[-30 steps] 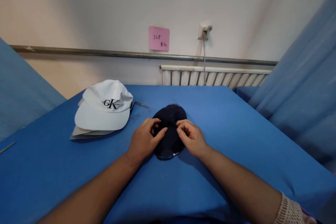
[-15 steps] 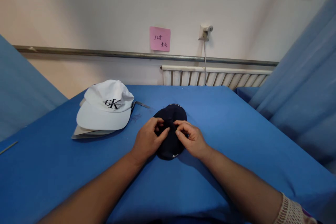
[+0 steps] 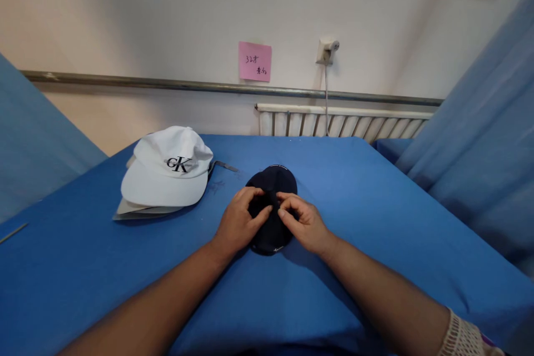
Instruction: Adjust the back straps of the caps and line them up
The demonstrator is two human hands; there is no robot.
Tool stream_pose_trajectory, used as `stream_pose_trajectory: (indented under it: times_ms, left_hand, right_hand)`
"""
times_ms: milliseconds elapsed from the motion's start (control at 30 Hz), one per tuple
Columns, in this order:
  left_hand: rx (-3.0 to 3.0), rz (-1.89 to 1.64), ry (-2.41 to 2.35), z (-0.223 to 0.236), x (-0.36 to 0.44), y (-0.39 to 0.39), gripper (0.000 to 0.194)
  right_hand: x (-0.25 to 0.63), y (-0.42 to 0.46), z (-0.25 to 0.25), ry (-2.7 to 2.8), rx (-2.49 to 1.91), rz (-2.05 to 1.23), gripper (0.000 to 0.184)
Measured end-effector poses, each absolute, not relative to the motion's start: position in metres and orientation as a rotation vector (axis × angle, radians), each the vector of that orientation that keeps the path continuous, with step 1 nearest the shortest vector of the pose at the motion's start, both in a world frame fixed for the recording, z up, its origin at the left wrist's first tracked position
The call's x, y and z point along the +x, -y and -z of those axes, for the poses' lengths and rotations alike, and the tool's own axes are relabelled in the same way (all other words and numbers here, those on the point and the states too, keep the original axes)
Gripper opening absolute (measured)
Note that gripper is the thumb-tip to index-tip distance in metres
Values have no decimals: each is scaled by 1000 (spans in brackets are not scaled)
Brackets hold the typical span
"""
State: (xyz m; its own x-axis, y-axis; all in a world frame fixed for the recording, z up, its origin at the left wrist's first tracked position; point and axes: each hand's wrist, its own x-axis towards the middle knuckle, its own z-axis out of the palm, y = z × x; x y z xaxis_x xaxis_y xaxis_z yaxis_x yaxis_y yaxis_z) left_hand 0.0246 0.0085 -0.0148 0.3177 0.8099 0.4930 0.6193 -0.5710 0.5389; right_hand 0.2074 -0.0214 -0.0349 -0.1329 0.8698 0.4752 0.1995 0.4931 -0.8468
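Observation:
A dark navy cap (image 3: pixel 273 233) lies on the blue table between my hands, with light marks along its far and near edges. My left hand (image 3: pixel 241 217) pinches the cap's middle from the left, thumb and forefinger close together. From the right, my right hand (image 3: pixel 304 221) does the same, its fingertips almost meeting those of the left. The fingers cover the centre of the cap, so the exact part they grip is hidden. To the left of my hands rests a white cap (image 3: pixel 167 183) with black letters, on top of other caps.
The blue-covered table (image 3: pixel 375 222) reaches back to a wall with a radiator (image 3: pixel 308 122) and a metal rail (image 3: pixel 187 84). A pink note (image 3: pixel 255 61) and a plugged socket (image 3: pixel 325 51) are on the wall. Blue curtains (image 3: pixel 479 139) hang at both sides. A thin stick (image 3: pixel 13 232) lies far left.
My left fingers have shifted slightly to the right, closer to the right hand. The cap's near edge has turned a little under them.

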Motion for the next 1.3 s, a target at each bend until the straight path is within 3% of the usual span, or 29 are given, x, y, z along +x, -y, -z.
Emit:
stream_pose_trajectory:
  times_ms: [167, 367, 500, 833, 1000, 1167, 1300]
  left_hand:
    - [2305, -1059, -1316, 17, 26, -9, 25]
    - [2211, -983, -1281, 20, 27, -10, 14]
    - [2213, -979, -1273, 19, 27, -11, 9]
    - [2322, -1144, -1322, -5, 8, -2, 18]
    - [2291, -1114, -1345, -2, 8, -2, 18]
    - [2300, -1098, -1325, 2, 9, -3, 19]
    - [2293, -1124, -1330, 2, 9, -3, 18]
  right_hand:
    - [209, 22, 35, 1602, -934, -864, 10]
    - [209, 22, 35, 1595, -879, -920, 10]
    - [208, 22, 34, 1591, -901, -822, 11]
    - [219, 5, 40, 1446, -1056, -582, 9]
    - [227, -12, 53, 1582, -1255, -441, 34]
    - [230, -16, 48, 1752, -1297, -298, 14]
    - [230, -16, 44, 1783, -1297, -241, 13]
